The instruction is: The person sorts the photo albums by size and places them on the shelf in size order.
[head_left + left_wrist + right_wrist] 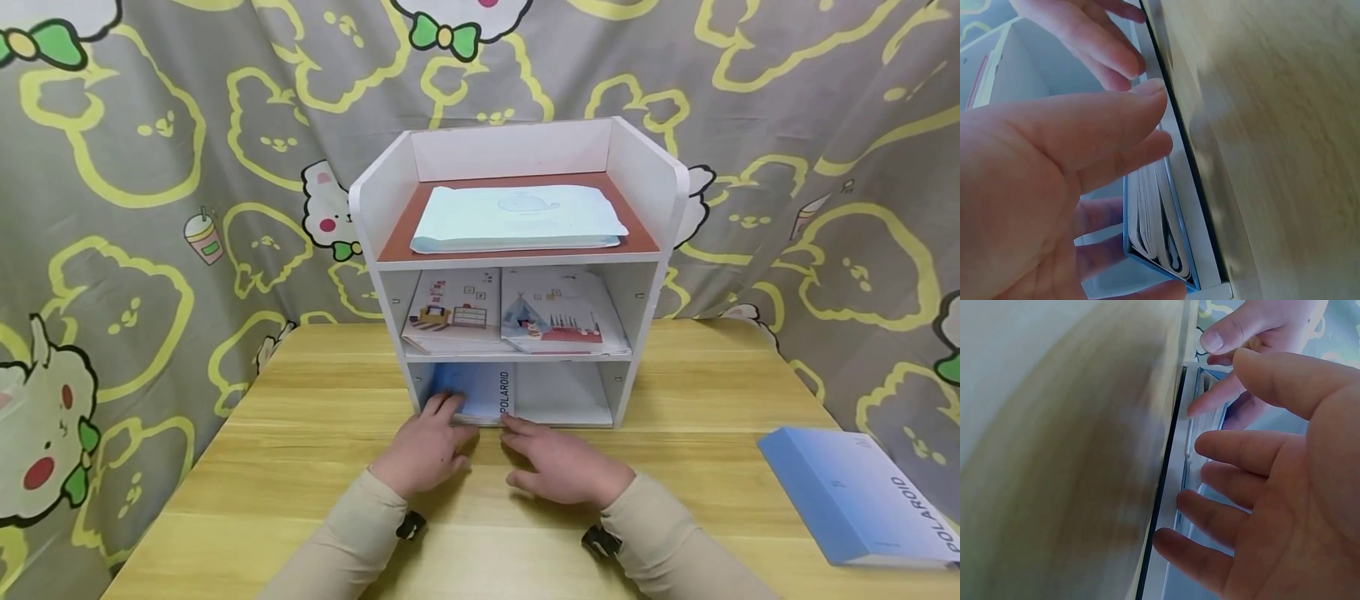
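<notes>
A blue photo album (480,385) marked POLAROID lies flat in the left part of the bottom compartment of a white shelf unit (517,357). My left hand (423,446) is at the album's left front, its fingers extended over the edge. My right hand (566,467) is at the right front corner, fingers loosely straight along the shelf lip. In the left wrist view the album's page edges (1147,215) show behind the left fingers. Neither hand curls round anything. The right wrist view shows the right fingertips (1169,540) right at the shelf's front edge.
Another blue POLAROID album (862,500) lies on the wooden table (720,400) at the right. The middle shelf carries two illustrated books (457,308) side by side. A pale, thick book (517,218) with a whale drawing rests on top. A patterned curtain (180,250) hangs behind.
</notes>
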The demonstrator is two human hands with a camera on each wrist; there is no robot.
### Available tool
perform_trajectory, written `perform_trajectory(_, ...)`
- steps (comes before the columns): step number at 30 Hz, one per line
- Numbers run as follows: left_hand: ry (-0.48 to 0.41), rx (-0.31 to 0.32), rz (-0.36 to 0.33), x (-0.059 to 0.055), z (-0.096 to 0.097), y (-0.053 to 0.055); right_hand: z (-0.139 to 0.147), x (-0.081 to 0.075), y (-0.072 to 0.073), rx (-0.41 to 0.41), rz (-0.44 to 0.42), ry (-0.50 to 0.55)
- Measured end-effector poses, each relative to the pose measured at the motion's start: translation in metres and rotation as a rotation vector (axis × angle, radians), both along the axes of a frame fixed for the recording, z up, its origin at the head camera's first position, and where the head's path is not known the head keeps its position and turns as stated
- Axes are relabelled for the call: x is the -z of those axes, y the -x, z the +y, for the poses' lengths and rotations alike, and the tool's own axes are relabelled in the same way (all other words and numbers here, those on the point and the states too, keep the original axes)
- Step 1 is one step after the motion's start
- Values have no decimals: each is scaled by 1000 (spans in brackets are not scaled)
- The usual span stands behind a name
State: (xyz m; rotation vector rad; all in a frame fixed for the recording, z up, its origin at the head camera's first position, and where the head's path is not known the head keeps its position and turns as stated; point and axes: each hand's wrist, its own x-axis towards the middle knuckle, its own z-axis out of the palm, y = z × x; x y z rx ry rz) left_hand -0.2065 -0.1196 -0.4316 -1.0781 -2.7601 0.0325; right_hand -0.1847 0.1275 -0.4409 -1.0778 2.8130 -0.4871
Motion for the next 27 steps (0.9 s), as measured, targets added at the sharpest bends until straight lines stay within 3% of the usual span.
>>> perform_trajectory(15, -47, -53, 41, 3, 4, 3, 1, 2, 4, -19, -9, 16)
perform_trajectory(27, -71, -46, -45, -6, 6, -4, 6, 1, 3, 8, -64, 58)
